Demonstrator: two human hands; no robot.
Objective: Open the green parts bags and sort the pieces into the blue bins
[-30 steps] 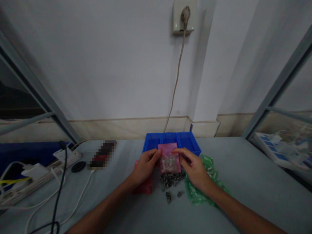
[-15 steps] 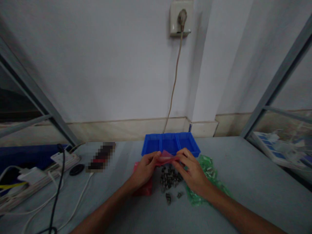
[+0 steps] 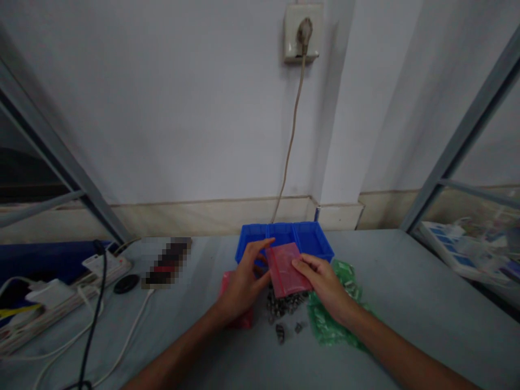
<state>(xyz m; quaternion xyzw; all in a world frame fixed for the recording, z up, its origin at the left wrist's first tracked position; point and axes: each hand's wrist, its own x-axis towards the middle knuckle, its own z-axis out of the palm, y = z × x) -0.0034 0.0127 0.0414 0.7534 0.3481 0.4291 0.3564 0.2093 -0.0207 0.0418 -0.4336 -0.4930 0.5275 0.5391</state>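
Note:
My right hand (image 3: 323, 281) pinches a small pink zip bag (image 3: 286, 269) by its right side, thumb on top. At the bag's left edge, my left hand (image 3: 246, 281) has thumb and fingers apart, holding nothing. Below the bag lies a pile of small metal parts (image 3: 280, 310), partly hidden by it. Two pieces sit apart in front: a dark metal part (image 3: 280, 333) and a smaller one (image 3: 299, 327). More pink bags (image 3: 242, 320) lie under my left forearm and hand. Green plastic bags (image 3: 327, 326) lie beneath my right hand and wrist.
Behind my hands stands a blue three-compartment tray (image 3: 312, 241). To the left are a phone-like blurred object (image 3: 168, 262), a round black disc (image 3: 127, 284), a power strip (image 3: 52, 311) and loose cables. Metal frame posts (image 3: 459, 135) rise at both sides.
The pink bag has turned flat, its face toward me. My left hand has let go of it and spread its fingers, while my right hand keeps its hold.

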